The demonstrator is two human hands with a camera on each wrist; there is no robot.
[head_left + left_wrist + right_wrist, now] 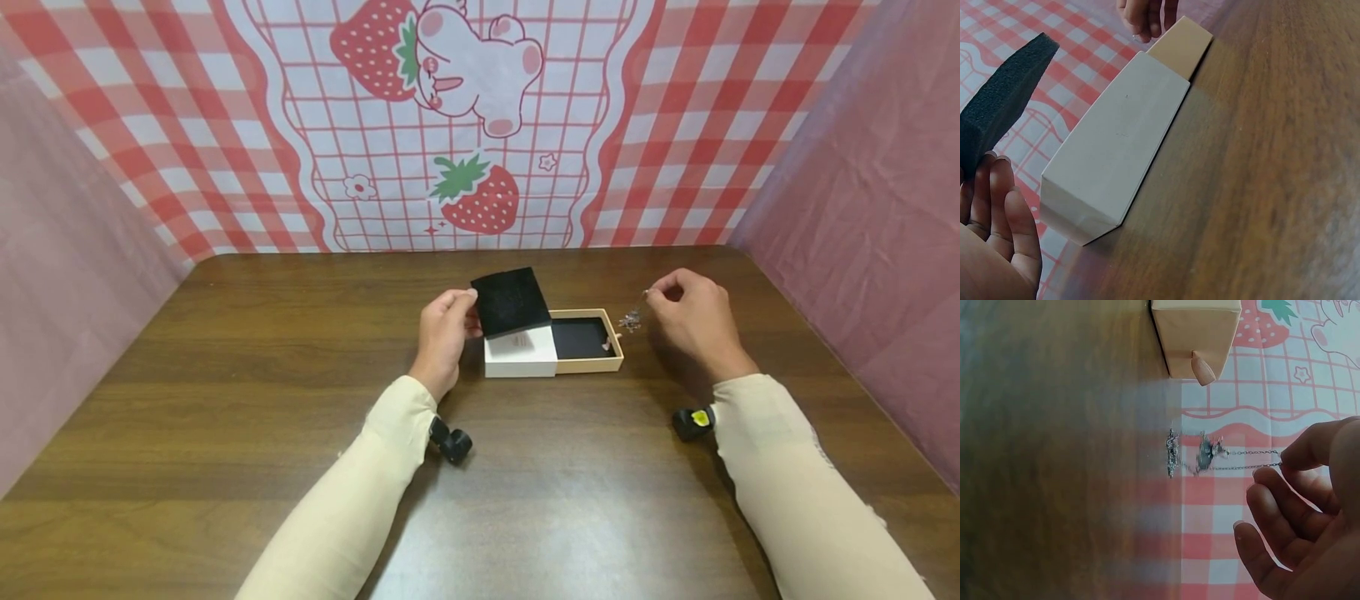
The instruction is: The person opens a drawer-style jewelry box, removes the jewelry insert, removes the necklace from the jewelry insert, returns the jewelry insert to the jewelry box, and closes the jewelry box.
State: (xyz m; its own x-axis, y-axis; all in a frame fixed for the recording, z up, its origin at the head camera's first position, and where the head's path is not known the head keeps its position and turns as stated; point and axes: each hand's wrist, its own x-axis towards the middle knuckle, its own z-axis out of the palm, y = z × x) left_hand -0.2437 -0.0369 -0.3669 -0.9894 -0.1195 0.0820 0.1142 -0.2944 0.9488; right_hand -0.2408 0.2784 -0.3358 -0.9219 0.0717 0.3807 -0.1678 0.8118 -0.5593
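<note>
In the head view my left hand [442,329] pinches the edge of a square black foam pad [512,300], tilted over a white box sleeve [521,360]. A tan drawer [588,366] with a dark inside sticks out of the sleeve's right end. To the right of it, my right hand [696,321] pinches a fine necklace by its chain [1250,452] between thumb and forefinger. From the chain hangs a silvery pendant [631,320], near the drawer's end. The right wrist view shows my other right fingers loosely bent, and a small pull tab [1202,369] on the drawer.
The box sits on a brown wooden table [225,417]. Behind rises a red-checked cloth [690,125] with strawberry prints, and pink curtains [870,208] hang at both sides. A small black camera [453,444] is strapped at the left wrist, another [692,423] at the right.
</note>
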